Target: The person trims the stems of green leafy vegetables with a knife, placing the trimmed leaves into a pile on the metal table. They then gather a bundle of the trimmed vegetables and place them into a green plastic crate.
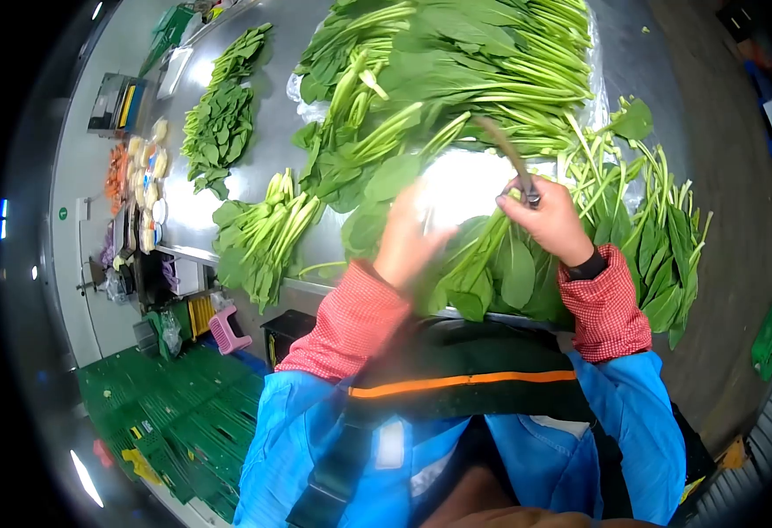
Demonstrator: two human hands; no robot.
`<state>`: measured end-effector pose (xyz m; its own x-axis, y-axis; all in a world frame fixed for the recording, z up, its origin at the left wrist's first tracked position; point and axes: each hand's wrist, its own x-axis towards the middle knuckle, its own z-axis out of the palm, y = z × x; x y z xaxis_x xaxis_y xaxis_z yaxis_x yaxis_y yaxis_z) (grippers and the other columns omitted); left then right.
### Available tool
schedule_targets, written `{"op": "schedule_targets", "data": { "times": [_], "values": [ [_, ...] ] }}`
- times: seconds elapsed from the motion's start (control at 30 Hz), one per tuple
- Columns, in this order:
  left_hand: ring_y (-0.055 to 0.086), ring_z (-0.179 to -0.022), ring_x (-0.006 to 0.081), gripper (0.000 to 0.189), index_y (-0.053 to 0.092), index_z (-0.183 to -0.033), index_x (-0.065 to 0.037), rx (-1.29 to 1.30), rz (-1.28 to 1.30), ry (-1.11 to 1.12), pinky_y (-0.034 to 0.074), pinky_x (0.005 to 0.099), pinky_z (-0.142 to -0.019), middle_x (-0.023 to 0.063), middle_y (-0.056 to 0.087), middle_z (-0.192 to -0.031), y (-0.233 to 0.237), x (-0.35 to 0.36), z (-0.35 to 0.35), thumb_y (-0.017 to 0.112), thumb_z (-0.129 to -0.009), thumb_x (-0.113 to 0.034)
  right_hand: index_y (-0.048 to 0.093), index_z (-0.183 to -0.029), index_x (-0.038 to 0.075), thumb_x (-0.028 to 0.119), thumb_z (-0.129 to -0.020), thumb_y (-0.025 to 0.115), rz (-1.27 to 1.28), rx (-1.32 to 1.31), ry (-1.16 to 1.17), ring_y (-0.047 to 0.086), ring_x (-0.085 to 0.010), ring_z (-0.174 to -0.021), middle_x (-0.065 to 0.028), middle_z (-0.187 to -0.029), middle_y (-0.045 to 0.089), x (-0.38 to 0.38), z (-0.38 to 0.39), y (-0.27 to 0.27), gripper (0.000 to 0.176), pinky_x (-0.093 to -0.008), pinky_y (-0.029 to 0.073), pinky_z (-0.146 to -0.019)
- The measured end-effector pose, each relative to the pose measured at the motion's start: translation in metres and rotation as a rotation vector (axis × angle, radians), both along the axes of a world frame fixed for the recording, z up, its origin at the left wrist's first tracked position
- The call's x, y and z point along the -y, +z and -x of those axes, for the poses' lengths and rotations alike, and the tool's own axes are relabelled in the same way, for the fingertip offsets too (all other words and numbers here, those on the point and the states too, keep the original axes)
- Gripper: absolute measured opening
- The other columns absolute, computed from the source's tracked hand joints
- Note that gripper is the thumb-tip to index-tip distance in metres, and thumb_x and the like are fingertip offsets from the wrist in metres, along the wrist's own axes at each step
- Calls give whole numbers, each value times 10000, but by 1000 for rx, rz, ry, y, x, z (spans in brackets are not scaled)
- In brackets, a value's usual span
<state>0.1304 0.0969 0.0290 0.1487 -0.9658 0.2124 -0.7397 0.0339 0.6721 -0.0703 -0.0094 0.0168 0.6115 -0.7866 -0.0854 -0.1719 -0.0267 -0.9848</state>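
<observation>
My right hand (551, 216) is closed around the dark handle of a curved knife (511, 151), whose narrow blade points up and away. Leafy green stalks (492, 238) lie at its thumb, with broad leaves hanging toward me. Smeared by motion, my left hand (408, 233) is over the leaves to the left, its thumb apart from the fingers and nothing visible in it. Between the hands is a bright white glare on the work surface. A large pile of leafy greens (500, 70) lies just beyond both hands.
Smaller bunches of greens (267, 233) lie along the left of the metal table (302, 163), and more greens (663, 238) overhang its right edge. Packed pale items (148, 176) and a pink stool (227, 330) are at the left. Green slatted flooring (175, 414) lies below.
</observation>
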Motion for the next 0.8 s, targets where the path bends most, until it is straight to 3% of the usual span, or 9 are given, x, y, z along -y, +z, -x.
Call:
{"op": "schedule_targets", "data": {
  "times": [0.03,0.13,0.17,0.27,0.43,0.53,0.67,0.7,0.8],
  "values": [
    [569,-1144,260,651,440,-1347,42,-209,-82,-69,396,367,-1052,190,602,-1209,15,3,4,747,-806,-150,656,-919,6,182,-837,711,123,-60,40,486,-91,-587,-8,-655,561,-1,-7,1,203,-259,412,-565],
    [581,-1103,214,612,430,-1353,32,-370,-285,-188,432,335,-997,151,614,-1193,-24,-4,0,715,-837,-130,682,-878,-2,186,-840,686,143,30,253,525,-137,-590,-85,-670,593,-1,-38,13,192,-291,441,-577],
    [589,-1039,149,491,492,-1309,-5,-730,-375,-143,459,287,-932,94,630,-1132,-26,-4,1,686,-873,-126,688,-872,1,207,-845,684,197,-19,221,557,-173,-603,-100,-681,610,6,-47,7,208,-309,453,-587],
    [589,-935,86,362,541,-1234,-38,-1056,-460,89,484,239,-825,25,627,-1036,-11,-10,-19,658,-904,-129,676,-984,60,246,-856,660,662,-302,48,638,-357,-738,-169,-894,648,43,-75,-33,226,-405,516,-659],
    [505,-656,16,120,659,-935,-41,-769,-362,259,413,189,-590,-62,584,-739,4,-9,-40,699,-886,-143,617,-992,82,165,-832,638,876,-713,20,621,-347,-760,-151,-977,539,84,-107,-69,181,-449,509,-648],
    [507,-648,7,155,673,-967,-35,-572,-291,253,417,182,-586,-75,574,-722,14,-7,-45,727,-867,-139,592,-890,73,103,-806,601,945,-563,42,641,-326,-752,-177,-956,542,69,-92,-47,89,-434,535,-628],
    [630,-836,196,311,682,-1048,-52,18,91,3,505,313,-720,59,650,-922,9,7,-37,782,-758,-101,646,-946,43,218,-836,656,631,-277,125,635,-341,-780,-182,-886,608,49,-59,-18,206,-435,502,-631],
    [606,-951,299,378,682,-1065,-68,103,123,-21,502,386,-796,103,632,-1037,14,13,-27,792,-704,-103,663,-980,-19,199,-828,689,496,-255,125,649,-323,-776,-180,-862,668,40,-53,1,267,-367,515,-700],
    [600,-956,300,390,680,-1062,-69,153,89,-67,497,393,-807,87,634,-1058,27,27,0,801,-695,-126,658,-971,-28,188,-868,687,64,3,51,560,-127,-652,-51,-743,634,25,-36,23,241,-279,464,-618]
  ]
}}
